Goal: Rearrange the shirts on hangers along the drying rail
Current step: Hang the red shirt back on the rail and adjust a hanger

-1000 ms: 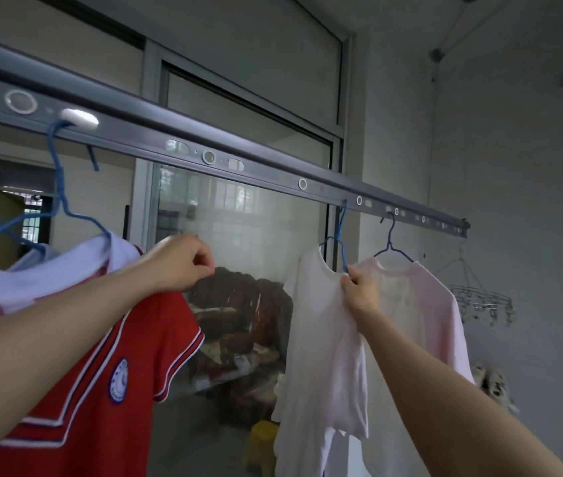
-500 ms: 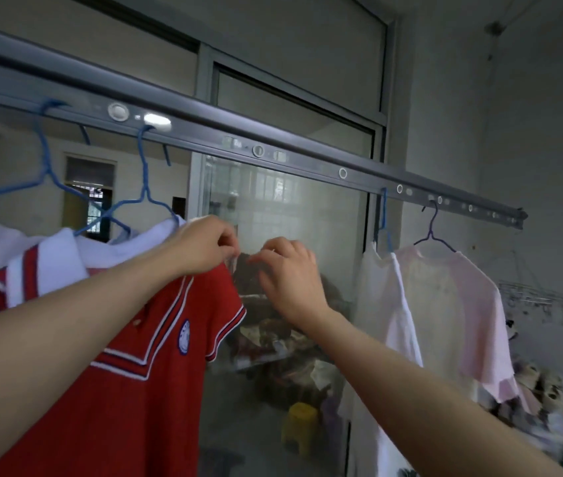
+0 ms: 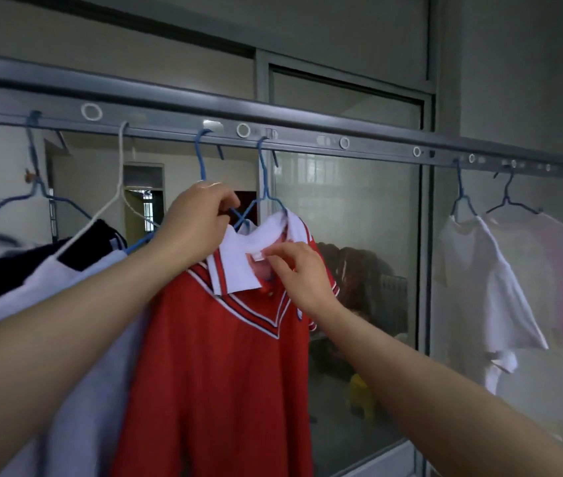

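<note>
Laundry hangs across our whole view from the drying rail (image 3: pixel 307 130), which runs left to right in front of a glass partition (image 3: pixel 359 218). We count five garments plainly: the red shirt (image 3: pixel 221 373) in the middle, a pale shirt (image 3: pixel 91 435) pressed against its left side behind our left arm, a dark garment (image 3: pixel 5 270) further left, and, well apart to the right, a white shirt (image 3: pixel 479 287) with a pink shirt (image 3: pixel 562 270) just beside it. Six hangers hook the rail: four blue, one white, one dark. What the far-left blue one carries is cut off and blurred, so we cannot tell. Our left hand (image 3: pixel 197 225) is clenched round the neck of a blue hanger (image 3: pixel 201 156), the one whose arm slopes down towards the pale shirt. Just beside it hangs the red shirt's hanger (image 3: pixel 263 173), and the two wires cross right at our fingers. Our right hand (image 3: pixel 297 273) pinches the small label (image 3: pixel 258 256) inside the red shirt's white collar (image 3: pixel 235 266). We judge the crossed wires the main hazard: sliding either hanger now could drag its neighbour along or lift a hook off the rail. Tugging at the collar could also pull the red shirt off one shoulder of its hanger, leaving it lopsided or dropping it.
</note>
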Motion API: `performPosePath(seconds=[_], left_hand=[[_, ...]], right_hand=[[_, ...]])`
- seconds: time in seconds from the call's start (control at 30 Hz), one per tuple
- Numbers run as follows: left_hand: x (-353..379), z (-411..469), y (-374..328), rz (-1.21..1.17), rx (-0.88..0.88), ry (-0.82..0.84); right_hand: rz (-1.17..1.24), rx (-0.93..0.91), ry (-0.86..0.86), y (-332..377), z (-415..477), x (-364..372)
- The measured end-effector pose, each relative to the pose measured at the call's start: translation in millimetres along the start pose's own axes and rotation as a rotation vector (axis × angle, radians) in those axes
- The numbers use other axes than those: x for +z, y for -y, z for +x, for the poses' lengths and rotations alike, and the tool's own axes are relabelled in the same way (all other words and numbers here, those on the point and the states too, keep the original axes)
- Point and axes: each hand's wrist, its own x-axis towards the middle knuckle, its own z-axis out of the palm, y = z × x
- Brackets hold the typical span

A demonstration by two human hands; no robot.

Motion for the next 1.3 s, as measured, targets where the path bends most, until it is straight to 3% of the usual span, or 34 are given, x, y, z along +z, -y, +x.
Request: performPosePath(seconds=[0.13, 0.2, 0.33, 0.4, 0.5, 0.57, 0.67, 0.87, 1.3], left_hand=[[-5.5, -17.5, 7.2, -0.188, -0.225, 0.239], [-9.6, -24.1, 4.5, -0.364, -0.231, 0.271], [-15.6, -27.5, -11.8, -0.492, -0.247, 0.354], [-15.3, -24.8, -15.3, -0.383, -0.136, 0.380], [-18.9, -15.8, -15.2, -0.026, 0.005, 0.181], [-25.2, -9.2, -16.6, 0.003, 0.002, 0.113], [-27.1, -0.4, -21.3, 0.041, -0.034, 0.138], [-15.9, 5.7, -23.0, 0.279, -0.053, 0.062], [8.7, 13.4, -54.2, 0.214, 0.031, 0.108]], right_hand=[[0.240, 0.163, 0.054, 40.1, -10.9, 4.5], [0.351, 0.261, 0.035, 61.6, -12.8, 4.8], [0.514, 0.459, -0.009, 85.9, -3.8, -12.0], [0.617, 0.500, -0.005, 92.2, 1.4, -22.3], [0.549, 0.570, -0.003, 92.0, 13.6, -28.3], [0.401, 0.534, -0.018, 89.2, 20.0, -31.5], [0.267, 0.440, -0.063, 82.6, 25.4, -39.7], [0.253, 0.284, -0.106, 76.4, 24.4, -60.9], [0.289, 0.374, -0.178, 21.2, 18.8, -117.2]])
